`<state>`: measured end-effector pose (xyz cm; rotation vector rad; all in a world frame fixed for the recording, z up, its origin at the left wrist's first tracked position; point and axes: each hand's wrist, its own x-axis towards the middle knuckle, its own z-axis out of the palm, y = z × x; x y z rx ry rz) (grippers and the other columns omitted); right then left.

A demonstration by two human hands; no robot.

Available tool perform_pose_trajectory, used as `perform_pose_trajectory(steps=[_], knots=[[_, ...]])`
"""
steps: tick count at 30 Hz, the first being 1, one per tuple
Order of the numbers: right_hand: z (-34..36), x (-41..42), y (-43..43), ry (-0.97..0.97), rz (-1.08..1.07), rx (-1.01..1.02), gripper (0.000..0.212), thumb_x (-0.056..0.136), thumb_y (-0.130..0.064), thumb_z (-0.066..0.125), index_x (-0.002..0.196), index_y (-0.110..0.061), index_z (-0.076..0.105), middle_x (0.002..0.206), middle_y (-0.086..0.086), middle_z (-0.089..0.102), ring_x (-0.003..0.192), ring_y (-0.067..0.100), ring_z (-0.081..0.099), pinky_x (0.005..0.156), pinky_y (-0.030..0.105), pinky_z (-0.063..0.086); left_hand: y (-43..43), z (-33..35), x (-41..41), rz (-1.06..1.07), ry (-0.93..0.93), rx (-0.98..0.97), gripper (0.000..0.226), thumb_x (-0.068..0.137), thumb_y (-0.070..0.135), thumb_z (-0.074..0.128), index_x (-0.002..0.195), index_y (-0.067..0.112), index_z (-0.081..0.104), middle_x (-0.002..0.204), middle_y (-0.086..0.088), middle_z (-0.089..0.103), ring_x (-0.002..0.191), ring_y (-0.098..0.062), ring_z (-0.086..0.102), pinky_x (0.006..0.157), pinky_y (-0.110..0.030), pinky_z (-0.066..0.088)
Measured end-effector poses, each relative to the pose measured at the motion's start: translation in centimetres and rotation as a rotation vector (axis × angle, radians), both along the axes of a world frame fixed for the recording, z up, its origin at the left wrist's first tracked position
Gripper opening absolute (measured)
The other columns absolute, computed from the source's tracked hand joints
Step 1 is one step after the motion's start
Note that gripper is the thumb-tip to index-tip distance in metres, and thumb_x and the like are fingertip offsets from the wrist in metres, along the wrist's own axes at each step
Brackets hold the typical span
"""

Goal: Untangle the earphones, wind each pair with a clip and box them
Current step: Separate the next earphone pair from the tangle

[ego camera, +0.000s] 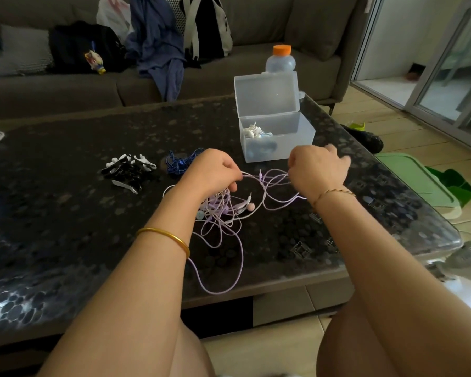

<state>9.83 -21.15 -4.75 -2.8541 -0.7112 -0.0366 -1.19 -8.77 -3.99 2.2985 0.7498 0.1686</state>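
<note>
Head view, looking down past two bare forearms, a gold bangle (pixel 163 236) on the left one: nearest to me, one loop of cord droops over the front edge of the dark speckled tabletop (pixel 65 213), slack that nobody is minding yet. Just beyond it lies the knot of lilac earphones (pixel 223 210), buds and plugs mixed into the heap, which rests on the tabletop under the left wrist. The left hand (pixel 215 170) has its grip curled round a bunch of those cords, apparently to anchor the mass, while the right hand (pixel 317 170) pinches a few strands and holds them out sideways, so the span between the hands is stretched and the crossings can be read. I'd judge this is untangling, with winding not yet begun on this lot. Left of the hands sit black and white clips (pixel 129 170) in a small pile, and beside them a bundle of blue earphones (pixel 178 163), both within reach. Behind the right hand stands the clear box (pixel 278 142), lid up, with a wound pair (pixel 253 131) inside. Farther back are an orange-capped bottle (pixel 280 59) and a cluttered sofa (pixel 256 77).
</note>
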Motion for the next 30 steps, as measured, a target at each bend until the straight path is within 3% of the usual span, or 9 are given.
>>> perform_pose_trajectory(steps=[3, 5, 7, 10, 14, 21, 23, 27, 30], knots=[[0.9, -0.7, 0.0, -0.141, 0.149, 0.123, 0.022, 0.091, -0.026, 0.059, 0.111, -0.024, 0.065, 0.113, 0.004, 0.063, 0.117, 0.025, 0.046, 0.102, 0.046, 0.035, 0.0, 0.0, 0.2, 0.024, 0.014, -0.004, 0.013, 0.093, 0.019, 0.057, 0.097, 0.016, 0.07, 0.073, 0.004, 0.068, 0.075, -0.012, 0.061, 0.073, -0.03, 0.048], [1.1, -1.4, 0.3, 0.035, 0.396, 0.412, 0.018, 0.088, -0.029, 0.063, 0.102, -0.02, 0.069, 0.102, 0.001, 0.067, 0.1, 0.019, 0.058, 0.092, 0.04, 0.049, 0.0, 0.1, 0.1, 0.03, -0.019, -0.044, 0.012, 0.092, 0.018, 0.058, 0.091, 0.018, 0.07, 0.07, 0.004, 0.069, 0.075, -0.013, 0.061, 0.069, -0.029, 0.047], [0.7, -2.3, 1.0, 0.128, 0.56, 0.395, 0.021, 0.084, -0.035, 0.066, 0.098, -0.02, 0.067, 0.095, -0.003, 0.068, 0.09, 0.017, 0.062, 0.085, 0.039, 0.052, 0.1, 0.2, -0.1, 0.028, -0.06, -0.084, 0.014, 0.09, 0.015, 0.058, 0.083, 0.019, 0.07, 0.068, 0.001, 0.069, 0.078, -0.017, 0.063, 0.072, -0.033, 0.049], [-0.5, -2.6, 2.2, -0.041, 0.549, 0.258, 0.034, 0.082, -0.042, 0.067, 0.105, -0.018, 0.058, 0.098, -0.001, 0.067, 0.092, 0.021, 0.061, 0.083, 0.041, 0.051, 0.1, 0.3, -0.4, 0.023, -0.064, -0.12, 0.015, 0.09, 0.013, 0.057, 0.083, 0.018, 0.069, 0.068, -0.001, 0.069, 0.075, -0.016, 0.061, 0.072, -0.032, 0.047], [-0.8, -2.3, 2.7, -0.133, 0.527, 0.215, 0.025, 0.086, -0.041, 0.063, 0.099, -0.019, 0.064, 0.101, 0.001, 0.062, 0.095, 0.022, 0.057, 0.082, 0.035, 0.048, -0.1, 0.6, -0.4, 0.062, -0.095, -0.168, 0.015, 0.09, 0.013, 0.057, 0.086, 0.012, 0.071, 0.064, 0.0, 0.067, 0.07, -0.014, 0.057, 0.067, -0.027, 0.044], [0.0, -2.0, 2.6, -0.203, 0.456, 0.28, 0.016, 0.093, -0.026, 0.055, 0.095, -0.014, 0.066, 0.099, 0.005, 0.064, 0.09, 0.024, 0.058, 0.083, 0.038, 0.05, 0.2, 0.8, 0.5, 0.17, 0.113, -0.213, 0.022, 0.094, 0.012, 0.055, 0.108, -0.001, 0.066, 0.087, -0.005, 0.068, 0.085, -0.017, 0.058, 0.092, -0.034, 0.046], [0.5, -2.1, 2.6, 0.015, 0.388, 0.558, 0.015, 0.092, -0.018, 0.053, 0.092, -0.006, 0.062, 0.094, 0.009, 0.064, 0.086, 0.028, 0.059, 0.08, 0.045, 0.052, 0.9, 0.2, 0.4, 0.147, 0.101, -0.193, 0.02, 0.093, 0.009, 0.056, 0.107, 0.0, 0.067, 0.085, -0.004, 0.066, 0.087, -0.02, 0.063, 0.087, -0.034, 0.049], [1.6, -2.7, 2.6, 0.83, 0.285, 1.255, 0.01, 0.095, -0.005, 0.039, 0.089, -0.007, 0.046, 0.078, 0.006, 0.066, 0.084, 0.023, 0.067, 0.087, 0.043, 0.055, 1.2, -0.9, -0.6, 0.12, -0.038, -0.081, 0.011, 0.095, 0.015, 0.053, 0.093, 0.016, 0.064, 0.089, -0.003, 0.071, 0.086, -0.017, 0.064, 0.082, -0.037, 0.051], [2.0, -2.5, 2.6, 1.05, 0.261, 1.467, 0.012, 0.095, -0.001, 0.034, 0.088, -0.007, 0.041, 0.067, 0.009, 0.05, 0.064, 0.021, 0.056, 0.075, 0.04, 0.057, 1.3, -1.3, -0.4, 0.115, -0.037, 0.053, 0.017, 0.097, 0.018, 0.05, 0.083, 0.024, 0.058, 0.092, 0.0, 0.064, 0.081, -0.014, 0.058, 0.072, -0.031, 0.047]])
